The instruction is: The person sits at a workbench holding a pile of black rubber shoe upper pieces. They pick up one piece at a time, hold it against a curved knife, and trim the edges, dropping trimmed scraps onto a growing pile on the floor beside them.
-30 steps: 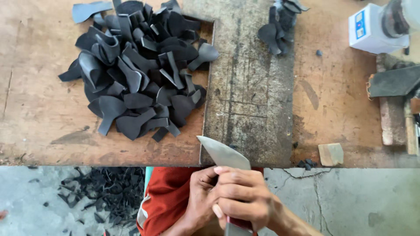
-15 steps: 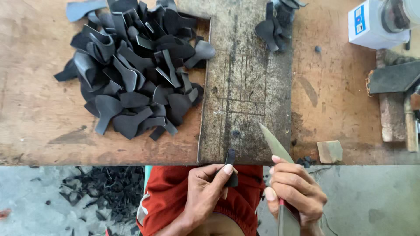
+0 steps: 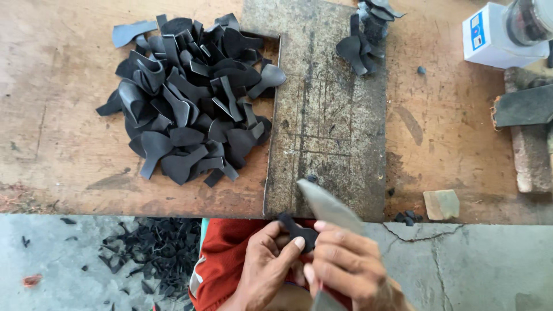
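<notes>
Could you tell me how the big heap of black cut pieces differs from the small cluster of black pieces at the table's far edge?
The big heap of black cut pieces holds many pieces; the small cluster of black pieces holds few. The heap lies on bare wood left of the grey scored cutting board; the cluster lies at the board's far right corner. Both look like the same dark, flat, curved-edged material.

worn wooden workbench [image 3: 69, 144] above a cracked grey concrete floor [image 3: 472, 259]

Soft, even daylight fills the scene, bright without glare, and shadows stay faint and short under the pile of black pieces [image 3: 187, 98] up and left of the hands. The knife blade [image 3: 328, 206] above the right hand [image 3: 351, 265] smears with motion blur; everything farther out stays crisp.
</notes>
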Available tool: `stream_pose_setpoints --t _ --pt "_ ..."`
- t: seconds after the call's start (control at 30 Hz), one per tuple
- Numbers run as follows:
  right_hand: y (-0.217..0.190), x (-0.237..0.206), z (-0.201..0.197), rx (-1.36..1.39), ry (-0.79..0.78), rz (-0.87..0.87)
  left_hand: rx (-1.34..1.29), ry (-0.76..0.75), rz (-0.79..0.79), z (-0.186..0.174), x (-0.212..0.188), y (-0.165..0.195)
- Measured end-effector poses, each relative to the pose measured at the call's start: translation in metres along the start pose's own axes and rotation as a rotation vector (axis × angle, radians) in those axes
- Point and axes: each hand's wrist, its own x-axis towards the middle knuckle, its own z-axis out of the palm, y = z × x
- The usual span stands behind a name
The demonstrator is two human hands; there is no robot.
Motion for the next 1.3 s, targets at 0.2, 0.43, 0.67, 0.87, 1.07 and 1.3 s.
stream_pose_setpoints --t 0.2,0.43,0.67,0.87,1.07,1.3 --pt "-0.007 -0.023 -0.022 -0.205 0.18 0.28 0.13 0.278 0.112 0.015 0.003 -0.003" --pt "-0.034 -0.066 -0.003 0.074 0.039 0.189 0.226 0.315 0.129 0.014 0.008 -0.003" --pt "-0.026 -0.045 0.014 0.08 0.074 0.026 0.235 0.24 0.189 0.007 0.011 -0.008" --pt "-0.023 -0.027 0.011 0.035 0.019 -0.048 0.176 0.235 0.113 0.005 0.013 -0.002" --pt "-0.024 -0.024 0.013 0.014 -0.008 -0.064 0.179 0.229 0.13 0.012 0.014 0.006" --pt "-0.027 -0.02 0.016 -0.027 -0.073 -0.091 0.184 0.21 0.125 0.015 0.012 0.016"
